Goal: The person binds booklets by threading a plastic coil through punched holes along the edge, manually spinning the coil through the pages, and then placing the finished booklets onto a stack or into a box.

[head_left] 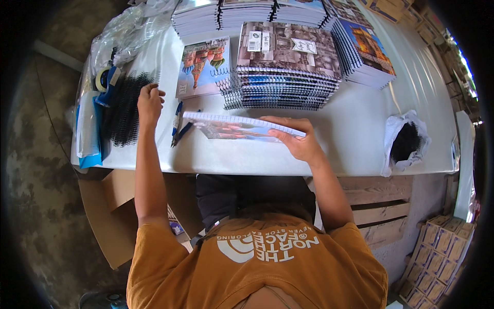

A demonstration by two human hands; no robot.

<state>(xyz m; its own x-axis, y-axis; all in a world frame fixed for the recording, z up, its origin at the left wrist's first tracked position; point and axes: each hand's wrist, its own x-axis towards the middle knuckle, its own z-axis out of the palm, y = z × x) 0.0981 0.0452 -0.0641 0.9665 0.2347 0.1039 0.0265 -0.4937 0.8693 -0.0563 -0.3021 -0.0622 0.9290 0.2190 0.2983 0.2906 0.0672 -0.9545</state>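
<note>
My right hand [299,138] grips one end of a notebook [242,133], thumb on the cover and fingers behind. The notebook is tilted, its white punched edge facing up and its picture cover toward me. To the left, my left hand [150,102] is raised at the edge of a pile of black spiral binding coils [124,110]. Its fingers are curled together; whether a coil is between them is too small to tell. Pliers with dark blue handles [181,135] and a blue pen [177,116] lie between my hands, just left of the notebook.
Spiral notebooks stand in a stack [288,67] ahead, with a single notebook [203,67] beside it and more stacks behind. A blue tape dispenser [109,85] and clear plastic wrap [134,31] lie left. A white bag of dark material [406,141] sits right; an open carton [110,216] is below.
</note>
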